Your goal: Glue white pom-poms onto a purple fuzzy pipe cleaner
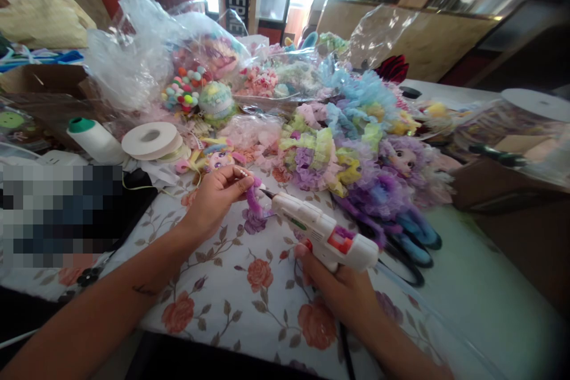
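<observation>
My left hand pinches a fuzzy purple strip that looks like a pipe cleaner, bent in a curve below the fingertips. Small white beads or dots show by the thumb, too small to make out. In my right hand is a white hot glue gun, held by its handle with a finger at the red trigger. Its dark nozzle points left, close to the purple strip; whether they touch I cannot tell. Behind my left hand lies a doll's face with yellow and blue around it.
Ruffled lace pieces and a purple-haired doll pile up beyond my hands. A ribbon spool and a white thread cone stand at left. Clear plastic bags lie behind. A flowered cloth covers the table; a cardboard box is at right.
</observation>
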### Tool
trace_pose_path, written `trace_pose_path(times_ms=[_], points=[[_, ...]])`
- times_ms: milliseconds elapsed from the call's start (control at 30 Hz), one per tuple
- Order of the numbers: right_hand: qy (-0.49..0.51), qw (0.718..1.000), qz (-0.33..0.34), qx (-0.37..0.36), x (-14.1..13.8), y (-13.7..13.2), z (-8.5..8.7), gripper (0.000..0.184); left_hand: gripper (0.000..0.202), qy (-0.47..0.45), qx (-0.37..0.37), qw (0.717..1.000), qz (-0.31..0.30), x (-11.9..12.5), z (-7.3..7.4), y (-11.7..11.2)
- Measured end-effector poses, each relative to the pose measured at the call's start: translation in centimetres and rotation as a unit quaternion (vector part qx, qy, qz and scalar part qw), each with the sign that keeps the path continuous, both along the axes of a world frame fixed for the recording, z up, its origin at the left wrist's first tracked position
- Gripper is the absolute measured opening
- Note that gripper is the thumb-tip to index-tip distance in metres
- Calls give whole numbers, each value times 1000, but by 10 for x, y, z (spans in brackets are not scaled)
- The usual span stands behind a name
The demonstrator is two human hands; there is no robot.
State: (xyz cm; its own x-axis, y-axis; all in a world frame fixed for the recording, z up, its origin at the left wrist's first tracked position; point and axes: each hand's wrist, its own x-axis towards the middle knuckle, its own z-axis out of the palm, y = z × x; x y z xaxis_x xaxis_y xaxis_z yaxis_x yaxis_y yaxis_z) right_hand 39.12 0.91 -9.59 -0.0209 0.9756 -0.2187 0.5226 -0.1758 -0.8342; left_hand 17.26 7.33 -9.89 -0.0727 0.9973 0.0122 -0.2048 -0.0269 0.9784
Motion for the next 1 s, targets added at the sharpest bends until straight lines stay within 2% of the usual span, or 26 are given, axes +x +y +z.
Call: trace_pose_path(times_ms=[300, 667, 1000], points=[[-15, 1000, 8, -17, 1, 0, -1, 46, 17, 18, 7, 1000, -10, 2, 3, -3], [-51, 997, 12, -47, 0, 0, 5, 46, 14, 6, 23, 1000, -18, 0, -1, 1], [-8, 999, 4, -38, -1, 1, 8, 46, 11, 5, 46, 998, -34, -1, -2, 1]])
